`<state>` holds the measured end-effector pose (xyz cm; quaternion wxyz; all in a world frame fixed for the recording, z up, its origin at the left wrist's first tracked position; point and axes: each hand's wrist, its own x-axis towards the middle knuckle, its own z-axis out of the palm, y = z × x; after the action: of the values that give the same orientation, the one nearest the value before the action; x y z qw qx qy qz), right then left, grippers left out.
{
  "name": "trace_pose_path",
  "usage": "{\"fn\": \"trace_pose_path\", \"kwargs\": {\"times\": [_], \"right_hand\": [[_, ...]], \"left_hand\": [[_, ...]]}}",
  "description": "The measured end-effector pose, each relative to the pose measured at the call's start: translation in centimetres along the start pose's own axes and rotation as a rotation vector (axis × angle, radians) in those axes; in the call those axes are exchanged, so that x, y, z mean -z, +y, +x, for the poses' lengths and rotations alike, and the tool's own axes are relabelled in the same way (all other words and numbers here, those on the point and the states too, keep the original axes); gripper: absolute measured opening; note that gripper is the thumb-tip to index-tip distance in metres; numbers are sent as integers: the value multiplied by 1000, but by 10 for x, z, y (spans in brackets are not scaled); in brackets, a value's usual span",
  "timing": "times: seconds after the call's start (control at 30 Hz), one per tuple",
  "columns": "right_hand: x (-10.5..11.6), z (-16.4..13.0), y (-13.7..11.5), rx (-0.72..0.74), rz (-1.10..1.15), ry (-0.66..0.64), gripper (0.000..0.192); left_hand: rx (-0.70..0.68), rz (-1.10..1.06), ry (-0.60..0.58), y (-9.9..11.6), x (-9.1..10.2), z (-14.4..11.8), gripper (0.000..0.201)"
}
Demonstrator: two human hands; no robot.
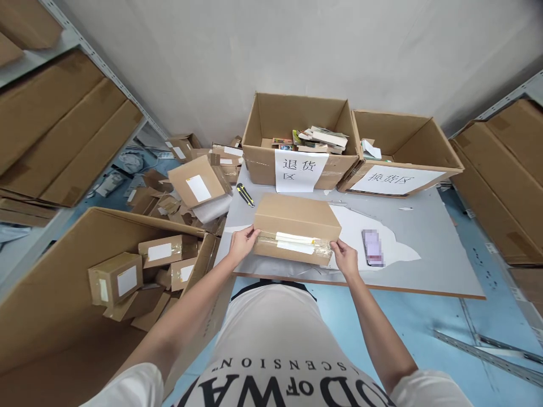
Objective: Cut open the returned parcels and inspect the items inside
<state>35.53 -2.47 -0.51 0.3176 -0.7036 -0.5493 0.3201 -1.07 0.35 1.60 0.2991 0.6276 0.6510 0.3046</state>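
Observation:
A flat brown cardboard parcel (297,217) lies on the grey table (428,243) in front of me, its near side sealed with clear tape over a white label. My left hand (241,243) grips the parcel's near left corner. My right hand (344,259) holds its near right corner. Both hands touch the taped edge.
A yellow-and-black box cutter (245,194) and a phone (373,247) lie on the table. Two open cartons with paper signs (297,141) (403,155) stand at the back. A big carton (55,294) holding small parcels stands at my left. Shelving with flat cartons flanks both sides.

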Motion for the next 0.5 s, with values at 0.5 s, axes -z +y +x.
{"fn": "trace_pose_path", "kwargs": {"times": [0.5], "right_hand": [[6, 39, -30, -60, -163, 87, 55]], "left_hand": [[168, 217, 18, 22, -1, 32, 44]]}}
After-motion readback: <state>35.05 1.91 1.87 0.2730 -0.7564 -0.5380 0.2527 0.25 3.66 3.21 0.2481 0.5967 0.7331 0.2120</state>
